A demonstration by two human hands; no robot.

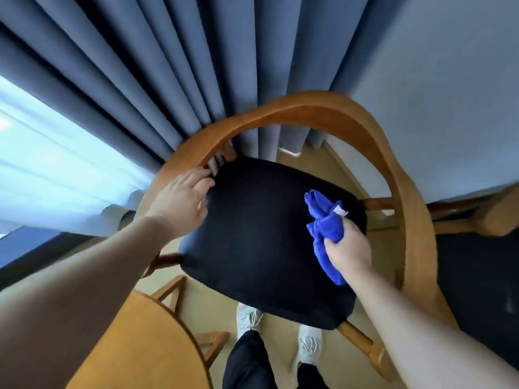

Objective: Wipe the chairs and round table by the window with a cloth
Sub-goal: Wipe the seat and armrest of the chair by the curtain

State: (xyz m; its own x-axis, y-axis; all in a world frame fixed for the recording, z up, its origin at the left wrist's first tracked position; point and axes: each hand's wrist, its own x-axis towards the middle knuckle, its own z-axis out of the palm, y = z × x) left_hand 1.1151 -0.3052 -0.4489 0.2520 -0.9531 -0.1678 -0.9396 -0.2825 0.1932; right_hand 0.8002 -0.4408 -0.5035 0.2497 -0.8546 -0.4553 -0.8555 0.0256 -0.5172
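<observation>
Right hand (349, 248): fingers closed around bunched blue cloth (325, 228), held over right side of the chair's (323, 113) black seat (266, 242); contact uncertain. Left hand (179, 200): fingers loosely spread, at seat's left edge beside curved wooden rail. Both forearms extended. Round worktop (140, 346) lower left.

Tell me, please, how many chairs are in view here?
2: one chair with a black seat under both hands, in front of the curtain, and a second chair partly cut off at the right edge. Others may lie outside the frame.
</observation>
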